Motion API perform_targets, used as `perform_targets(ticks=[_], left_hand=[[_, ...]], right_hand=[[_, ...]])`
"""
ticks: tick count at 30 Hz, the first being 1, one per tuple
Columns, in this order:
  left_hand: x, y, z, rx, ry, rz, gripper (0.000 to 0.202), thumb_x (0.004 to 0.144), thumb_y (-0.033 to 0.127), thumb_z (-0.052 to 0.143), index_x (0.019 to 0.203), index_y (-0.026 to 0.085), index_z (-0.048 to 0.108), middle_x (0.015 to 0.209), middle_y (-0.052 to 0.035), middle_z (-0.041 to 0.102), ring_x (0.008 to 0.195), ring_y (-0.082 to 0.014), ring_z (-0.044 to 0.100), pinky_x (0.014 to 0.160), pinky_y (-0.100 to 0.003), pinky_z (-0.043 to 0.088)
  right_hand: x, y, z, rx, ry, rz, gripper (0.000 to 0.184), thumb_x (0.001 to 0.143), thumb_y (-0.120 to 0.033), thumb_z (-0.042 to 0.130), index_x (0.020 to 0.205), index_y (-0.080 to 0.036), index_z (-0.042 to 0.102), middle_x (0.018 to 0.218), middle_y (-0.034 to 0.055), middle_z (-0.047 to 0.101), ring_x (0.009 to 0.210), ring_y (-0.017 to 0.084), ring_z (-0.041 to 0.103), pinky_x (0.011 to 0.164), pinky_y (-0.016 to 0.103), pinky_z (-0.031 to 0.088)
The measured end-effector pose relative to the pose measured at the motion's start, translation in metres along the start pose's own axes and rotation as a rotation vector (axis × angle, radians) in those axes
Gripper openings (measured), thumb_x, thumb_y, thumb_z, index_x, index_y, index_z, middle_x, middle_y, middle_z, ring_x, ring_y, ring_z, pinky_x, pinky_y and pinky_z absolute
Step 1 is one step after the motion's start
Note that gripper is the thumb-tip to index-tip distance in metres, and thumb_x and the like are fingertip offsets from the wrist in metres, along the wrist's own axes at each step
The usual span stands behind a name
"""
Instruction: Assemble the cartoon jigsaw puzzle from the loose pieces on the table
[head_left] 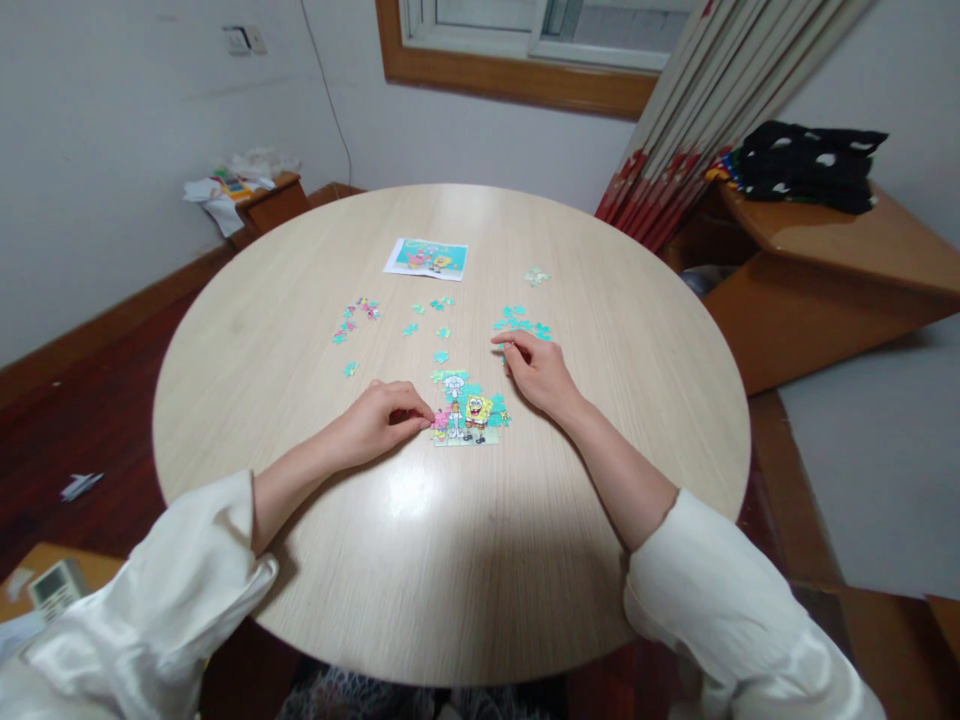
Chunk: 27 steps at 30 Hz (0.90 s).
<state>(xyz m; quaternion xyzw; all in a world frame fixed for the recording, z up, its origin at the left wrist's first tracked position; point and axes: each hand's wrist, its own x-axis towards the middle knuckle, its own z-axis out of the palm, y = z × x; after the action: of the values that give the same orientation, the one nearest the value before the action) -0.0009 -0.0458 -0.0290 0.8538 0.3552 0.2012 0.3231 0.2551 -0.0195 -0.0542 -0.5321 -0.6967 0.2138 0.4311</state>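
A partly joined cartoon jigsaw lies near the middle of the round wooden table. My left hand rests with fingers curled, its fingertips pressed against the jigsaw's left edge. My right hand sits just right of the jigsaw, fingers pinched on a small teal piece at its tips. Several loose teal pieces lie just beyond that hand. More teal pieces and some pink pieces are scattered farther out. A printed reference picture lies at the far side.
A folded striped curtain leans at the back right. Beside it a wooden bench carries dark folded cloth. A small wooden stand with papers is at the back left. A remote control lies at the lower left.
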Motion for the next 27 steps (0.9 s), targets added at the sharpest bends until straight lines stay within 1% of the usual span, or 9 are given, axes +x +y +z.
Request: perform_targets(ticks=[5,9,11,13,16,23,25,26,27], left_hand=[[0.000,0.000,-0.001,0.064,-0.024,0.034,0.016,0.086,0.025,0.054,0.082,0.019,0.068,0.078,-0.0037,0.068,0.073,-0.0146,0.060,0.073,-0.030,0.041],[-0.001,0.006,-0.003,0.088,0.037,0.046,0.019,0.088,0.027,0.052,0.081,0.018,0.067,0.073,-0.0021,0.066,0.066,-0.0132,0.057,0.071,-0.031,0.039],[-0.002,0.009,-0.005,0.101,0.067,0.073,0.021,0.089,0.026,0.049,0.083,0.019,0.068,0.074,-0.0023,0.066,0.069,-0.0141,0.057,0.073,-0.032,0.038],[-0.004,0.010,-0.006,0.133,0.052,0.102,0.022,0.089,0.025,0.047,0.086,0.019,0.068,0.079,-0.0029,0.066,0.076,-0.0158,0.058,0.076,-0.034,0.037],[-0.005,0.009,-0.007,0.182,-0.015,0.119,0.023,0.088,0.023,0.045,0.087,0.019,0.068,0.082,-0.0035,0.065,0.083,-0.0176,0.058,0.079,-0.036,0.035],[-0.005,0.010,-0.004,0.195,-0.009,0.091,0.023,0.086,0.022,0.044,0.085,0.020,0.067,0.080,-0.0031,0.064,0.081,-0.0176,0.057,0.080,-0.037,0.035],[-0.004,0.010,-0.003,0.183,0.048,0.090,0.023,0.085,0.022,0.044,0.086,0.020,0.066,0.080,-0.0032,0.064,0.081,-0.0177,0.057,0.079,-0.036,0.036],[-0.004,0.010,-0.003,0.176,0.122,0.080,0.022,0.085,0.021,0.043,0.087,0.020,0.066,0.080,-0.0034,0.064,0.080,-0.0176,0.057,0.079,-0.036,0.037],[-0.003,0.008,-0.004,0.171,0.224,0.056,0.022,0.085,0.021,0.043,0.088,0.019,0.065,0.079,-0.0035,0.063,0.079,-0.0173,0.056,0.078,-0.035,0.038]], right_hand=[[0.000,0.000,0.000,-0.001,0.001,0.002,0.028,0.086,-0.024,0.043,0.093,-0.017,0.069,0.079,0.0034,0.067,0.067,0.014,0.060,0.072,0.034,0.050],[0.000,0.000,0.000,0.010,0.003,0.006,0.027,0.086,-0.025,0.043,0.093,-0.017,0.068,0.079,0.0031,0.067,0.067,0.014,0.060,0.073,0.033,0.050],[0.000,0.001,0.000,0.014,0.001,0.005,0.027,0.087,-0.025,0.043,0.093,-0.017,0.068,0.078,0.0029,0.067,0.067,0.014,0.060,0.073,0.033,0.050],[0.000,0.001,0.000,0.016,0.000,0.005,0.027,0.087,-0.026,0.043,0.094,-0.017,0.068,0.078,0.0030,0.067,0.068,0.014,0.060,0.073,0.033,0.050],[0.000,0.001,0.000,0.016,0.000,0.012,0.028,0.088,-0.028,0.044,0.094,-0.017,0.068,0.077,0.0028,0.067,0.068,0.014,0.060,0.072,0.033,0.050],[0.000,0.001,0.000,0.024,-0.003,0.016,0.028,0.088,-0.030,0.044,0.093,-0.018,0.068,0.078,0.0029,0.066,0.069,0.015,0.060,0.074,0.034,0.050],[0.000,0.001,0.000,0.023,-0.002,0.018,0.028,0.088,-0.031,0.044,0.093,-0.018,0.068,0.076,0.0026,0.066,0.069,0.015,0.059,0.074,0.034,0.050],[0.000,0.001,0.000,0.022,-0.003,0.019,0.028,0.088,-0.031,0.044,0.094,-0.018,0.068,0.075,0.0025,0.065,0.069,0.015,0.059,0.074,0.034,0.050],[0.000,0.001,0.000,0.022,-0.003,0.019,0.028,0.088,-0.031,0.044,0.094,-0.018,0.068,0.074,0.0023,0.065,0.068,0.015,0.059,0.073,0.034,0.050]])
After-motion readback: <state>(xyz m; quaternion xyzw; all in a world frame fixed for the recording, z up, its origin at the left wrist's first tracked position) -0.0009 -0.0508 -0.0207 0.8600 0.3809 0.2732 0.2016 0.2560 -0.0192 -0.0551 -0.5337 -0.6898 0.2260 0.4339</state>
